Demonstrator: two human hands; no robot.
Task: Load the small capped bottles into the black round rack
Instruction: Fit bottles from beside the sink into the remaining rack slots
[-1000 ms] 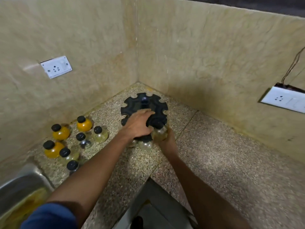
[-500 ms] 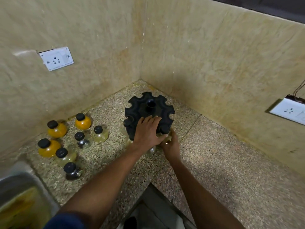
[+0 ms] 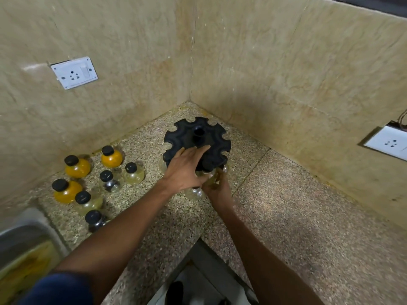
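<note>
The black round rack (image 3: 211, 137) with notched slots stands in the counter corner. My left hand (image 3: 185, 168) lies flat on its near top, fingers spread. Just below the rack's near edge, my right hand (image 3: 217, 188) is closed around a small clear capped bottle (image 3: 209, 176) held at a slot. Another clear bottle (image 3: 196, 191) hangs beneath the rack beside it. Several loose bottles with black caps stand at the left: orange ones (image 3: 77, 166) (image 3: 111, 156) (image 3: 62, 190) and clear ones (image 3: 133, 173) (image 3: 109, 181).
A steel sink (image 3: 24, 245) sits at the lower left. White wall sockets (image 3: 73, 72) (image 3: 387, 143) are mounted on the beige walls at either side. The speckled granite counter (image 3: 297, 216) has an inner edge below my arms.
The view has shifted slightly. My left hand has flattened on the rack top with fingers reaching further in, and my right hand stays at the rack's near edge with the bottle.
</note>
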